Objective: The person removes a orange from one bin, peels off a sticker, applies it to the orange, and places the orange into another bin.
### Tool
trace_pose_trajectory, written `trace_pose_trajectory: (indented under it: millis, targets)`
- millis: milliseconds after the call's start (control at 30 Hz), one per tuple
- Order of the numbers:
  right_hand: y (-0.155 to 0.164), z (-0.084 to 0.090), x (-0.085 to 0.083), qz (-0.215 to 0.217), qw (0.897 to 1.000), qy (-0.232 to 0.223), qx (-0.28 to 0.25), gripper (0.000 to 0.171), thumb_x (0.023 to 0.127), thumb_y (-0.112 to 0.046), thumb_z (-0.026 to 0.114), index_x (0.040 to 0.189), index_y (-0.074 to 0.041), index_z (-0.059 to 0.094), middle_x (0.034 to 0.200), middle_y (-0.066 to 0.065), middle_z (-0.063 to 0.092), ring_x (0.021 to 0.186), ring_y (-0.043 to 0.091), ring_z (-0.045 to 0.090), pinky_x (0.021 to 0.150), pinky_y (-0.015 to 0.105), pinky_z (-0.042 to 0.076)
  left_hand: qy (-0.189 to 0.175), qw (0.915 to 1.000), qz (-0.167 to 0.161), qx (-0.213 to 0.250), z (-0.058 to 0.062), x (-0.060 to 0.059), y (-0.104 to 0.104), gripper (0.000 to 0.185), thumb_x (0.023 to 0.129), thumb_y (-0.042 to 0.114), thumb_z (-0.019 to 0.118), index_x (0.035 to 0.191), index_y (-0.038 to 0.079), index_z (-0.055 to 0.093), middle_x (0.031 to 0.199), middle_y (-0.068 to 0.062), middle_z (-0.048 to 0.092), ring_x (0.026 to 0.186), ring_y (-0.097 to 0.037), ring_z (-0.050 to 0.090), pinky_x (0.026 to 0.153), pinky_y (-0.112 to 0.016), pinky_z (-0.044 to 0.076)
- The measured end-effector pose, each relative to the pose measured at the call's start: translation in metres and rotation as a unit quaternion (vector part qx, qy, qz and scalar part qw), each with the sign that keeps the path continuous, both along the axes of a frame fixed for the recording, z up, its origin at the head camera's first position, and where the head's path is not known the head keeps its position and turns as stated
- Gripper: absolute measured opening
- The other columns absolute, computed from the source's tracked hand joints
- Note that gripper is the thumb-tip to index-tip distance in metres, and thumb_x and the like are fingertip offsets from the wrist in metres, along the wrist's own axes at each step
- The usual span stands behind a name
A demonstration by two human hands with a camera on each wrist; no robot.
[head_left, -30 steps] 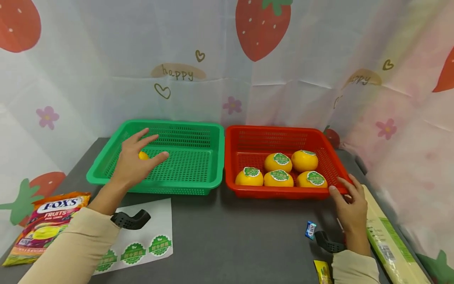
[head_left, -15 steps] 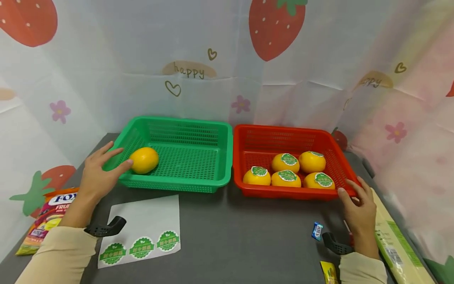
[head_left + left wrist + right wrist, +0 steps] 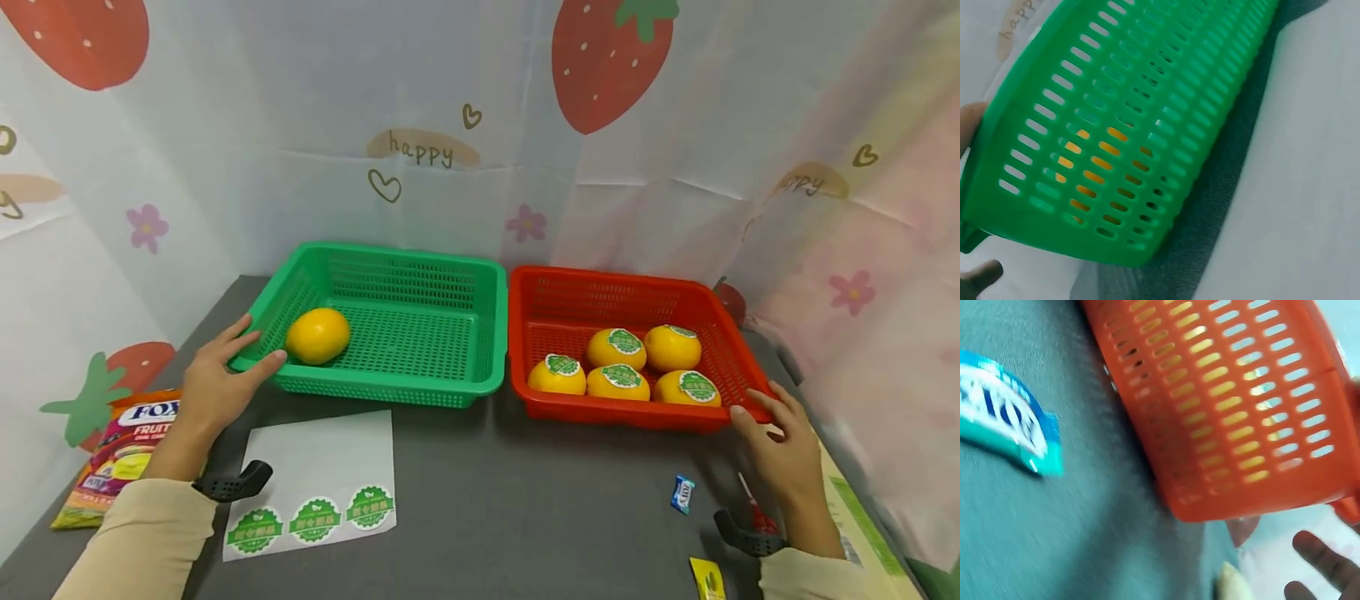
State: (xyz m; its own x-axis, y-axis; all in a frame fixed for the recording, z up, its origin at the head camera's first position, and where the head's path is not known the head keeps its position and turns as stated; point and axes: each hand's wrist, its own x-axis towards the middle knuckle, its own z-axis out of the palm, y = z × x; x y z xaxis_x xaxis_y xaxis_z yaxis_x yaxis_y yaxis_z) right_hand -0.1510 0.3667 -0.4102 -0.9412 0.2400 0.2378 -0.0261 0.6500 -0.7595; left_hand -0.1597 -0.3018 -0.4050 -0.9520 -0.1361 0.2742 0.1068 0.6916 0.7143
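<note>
Since one second ago the left hand (image 3: 213,385) has come out of the green basket (image 3: 390,387), leaving the unlabelled orange (image 3: 318,335) lying inside it. That hand is now resting at the basket's near-left corner, forearm reaching up from the lower left, fingers (image 3: 264,359) spread and nearly straight, the tips touching the rim and gripping nothing. In the left wrist view the slotted green wall (image 3: 1116,144) is filling the frame, with orange patches showing through its holes. The orange is sitting in the left part of the basket, just behind the near wall and close to the fingertips.

To the right of the green basket, and nearly touching it, the red basket (image 3: 637,413) is holding five labelled oranges (image 3: 621,382) clustered toward its front. The right hand (image 3: 783,450) is lying at the red basket's near-right corner, fingers extended and relaxed against the rim, enclosing nothing.

In front of the green basket a sticker sheet (image 3: 315,479) with three green labels is lying flat on the grey bench (image 3: 510,508). Left of the green basket a candy bag (image 3: 120,454) is lying, and a small blue sweet (image 3: 682,493) is resting in front of the red basket.
</note>
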Motion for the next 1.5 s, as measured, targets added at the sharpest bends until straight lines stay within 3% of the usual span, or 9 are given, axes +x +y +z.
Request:
trace_pose_trajectory:
  millis: [233,367,467,667,767,867,967,1267,1500]
  targets:
    - [-0.002,0.035,-0.001,0.052,0.995,0.040,0.073,0.050,0.092,-0.026,0.066,0.132,0.001,0.055,0.149,0.015,0.034,0.130,0.043,0.033,0.092,0.032,0.034,0.030,0.9988,0.038,-0.005,-0.003,0.002,-0.004,0.065,0.092,0.038,0.065,0.141,-0.001,0.047,0.152,-0.014,0.032,0.137,-0.043,0.022,0.101,-0.069,0.016]
    - [-0.019,0.068,-0.003,0.097,0.988,0.075,0.099,0.046,0.089,-0.021,0.069,0.131,-0.004,0.058,0.147,0.005,0.038,0.129,0.017,0.036,0.094,0.023,0.032,0.042,0.9979,0.049,-0.006,-0.003,0.002,-0.005,0.063,0.091,0.037,0.066,0.138,-0.002,0.050,0.151,-0.014,0.035,0.137,-0.042,0.023,0.101,-0.069,0.015]
    - [-0.036,0.093,-0.006,0.140,0.980,0.090,0.113,0.045,0.088,-0.017,0.071,0.131,-0.008,0.059,0.143,0.000,0.041,0.118,0.003,0.037,0.082,0.014,0.031,0.052,0.9975,0.048,0.005,-0.003,0.001,-0.004,0.063,0.091,0.036,0.067,0.137,-0.003,0.051,0.150,-0.013,0.036,0.137,-0.041,0.025,0.102,-0.068,0.016]
    - [-0.075,0.135,-0.019,0.232,0.966,0.041,0.109,0.051,0.089,-0.018,0.070,0.137,-0.015,0.054,0.141,0.002,0.042,0.116,0.017,0.046,0.084,0.010,0.036,0.056,0.9960,0.056,0.041,-0.009,0.009,-0.001,0.062,0.091,0.032,0.068,0.137,-0.005,0.050,0.150,-0.010,0.036,0.138,-0.036,0.026,0.105,-0.063,0.020]
    - [-0.094,0.148,-0.023,0.274,0.956,0.003,0.108,0.055,0.090,-0.021,0.069,0.141,-0.018,0.049,0.141,0.005,0.042,0.116,0.026,0.049,0.086,0.021,0.044,0.055,0.9946,0.068,0.056,-0.015,0.013,0.003,0.060,0.090,0.029,0.069,0.136,-0.005,0.051,0.150,-0.009,0.037,0.138,-0.034,0.027,0.105,-0.060,0.022]
    - [-0.111,0.157,-0.024,0.295,0.950,-0.032,0.094,0.058,0.091,-0.024,0.069,0.144,-0.022,0.045,0.139,0.005,0.043,0.118,0.028,0.050,0.089,0.041,0.048,0.059,0.9938,0.066,0.067,-0.018,0.011,0.007,0.060,0.089,0.028,0.070,0.136,-0.004,0.052,0.149,-0.008,0.038,0.138,-0.032,0.028,0.105,-0.059,0.025]
    - [-0.127,0.163,-0.027,0.308,0.947,-0.060,0.073,0.059,0.091,-0.028,0.068,0.144,-0.025,0.043,0.141,0.001,0.041,0.120,0.027,0.049,0.092,0.052,0.045,0.066,0.9936,0.056,0.072,-0.016,0.005,0.011,0.060,0.088,0.029,0.071,0.136,-0.003,0.053,0.149,-0.007,0.038,0.138,-0.031,0.029,0.104,-0.059,0.027]
    - [-0.190,0.167,-0.056,0.381,0.918,-0.110,0.025,0.063,0.090,-0.032,0.069,0.146,-0.022,0.041,0.145,-0.001,0.040,0.122,0.027,0.049,0.090,0.048,0.047,0.077,0.9929,0.057,0.071,-0.017,0.001,0.010,0.057,0.087,0.026,0.073,0.134,-0.001,0.056,0.148,-0.003,0.041,0.137,-0.028,0.031,0.105,-0.057,0.027]
    - [-0.246,0.168,-0.088,0.449,0.871,-0.191,-0.052,0.062,0.089,-0.028,0.070,0.144,-0.024,0.043,0.142,0.002,0.041,0.118,0.027,0.051,0.090,0.047,0.047,0.079,0.9912,0.059,0.088,-0.020,0.000,0.013,0.058,0.086,0.024,0.073,0.135,-0.001,0.055,0.148,0.000,0.041,0.137,-0.024,0.032,0.106,-0.051,0.029]
